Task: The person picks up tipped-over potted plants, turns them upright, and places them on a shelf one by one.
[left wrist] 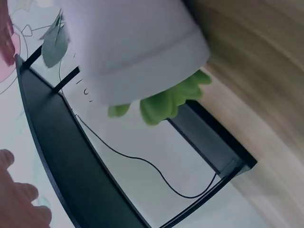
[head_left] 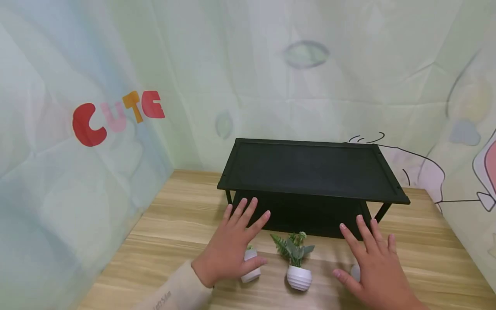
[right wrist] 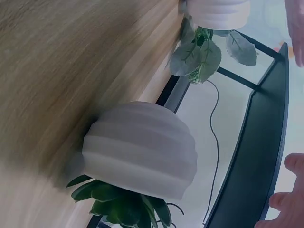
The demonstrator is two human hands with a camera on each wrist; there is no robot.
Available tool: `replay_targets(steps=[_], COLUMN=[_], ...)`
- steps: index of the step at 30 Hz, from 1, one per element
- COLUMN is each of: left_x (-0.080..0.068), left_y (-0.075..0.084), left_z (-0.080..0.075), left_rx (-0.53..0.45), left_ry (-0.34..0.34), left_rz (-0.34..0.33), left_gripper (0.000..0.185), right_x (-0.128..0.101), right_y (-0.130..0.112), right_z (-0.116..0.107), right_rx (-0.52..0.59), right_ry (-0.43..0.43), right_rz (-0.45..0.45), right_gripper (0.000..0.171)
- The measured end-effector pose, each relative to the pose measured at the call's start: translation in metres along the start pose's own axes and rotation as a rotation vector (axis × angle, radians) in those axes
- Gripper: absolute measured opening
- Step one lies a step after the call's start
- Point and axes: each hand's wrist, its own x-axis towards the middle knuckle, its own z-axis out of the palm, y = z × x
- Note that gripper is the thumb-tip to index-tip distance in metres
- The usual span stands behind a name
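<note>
Shelf (head_left: 314, 168): handling and clearance

Left hand (head_left: 231, 253): fingers straight, spread wide, nothing held. Right hand (head_left: 376, 268): likewise spread, nothing held. Contact with anything below: cannot tell.

Shelf stands beyond both hands' fingertips: black, two levels, thin legs. Judged stiff and fairly light, possibly smooth; likely best hold is one hand on each short side edge of the top.

On the table (head_left: 182, 211): left pot (head_left: 251, 276) partly hidden by the left thumb, middle pot (head_left: 299, 278) between the hands, right pot (right wrist: 140, 149) mostly behind the right hand in the head view. All white. Judged light, rigid, perhaps brittle; ribs on middle and right pots should aid grip. Hold the body; leaves (head_left: 293, 249) look too flimsy.

Edges: shelf's front edge faces the fingertips; gap beneath its top looks low, so leaves could brush. Table extends outward past each hand; wall cloth (head_left: 248, 64) limits room behind.
</note>
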Motion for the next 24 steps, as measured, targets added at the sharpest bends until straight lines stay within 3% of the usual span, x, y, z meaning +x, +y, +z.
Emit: replay_targets(steps=[6,13,18,24], left_x=[0.01,0.021,0.025,0.032], left_y=[-0.014,-0.047,-0.071,-0.095], left_z=[-0.013,-0.02,-0.02,-0.017], left_rx=[-0.064,-0.152,-0.24,-0.408], left_ry=[0.142,0.301,0.329,0.281], left_rz=[-0.028,-0.125,-0.184,-0.294], left_gripper=[0.09,0.097,0.104,0.099], right_x=[0.001,0.004,0.004,0.004], right_y=[0.001,0.003,0.008,0.01], right_z=[-0.001,-0.003,-0.005,-0.011], right_rx=[0.058,0.067,0.071,0.063], right_ry=[-0.026,-0.06,-0.005,-0.095], right_rz=[0.066,0.183,0.192,0.262], right_gripper=[0.099,0.101,0.099,0.104])
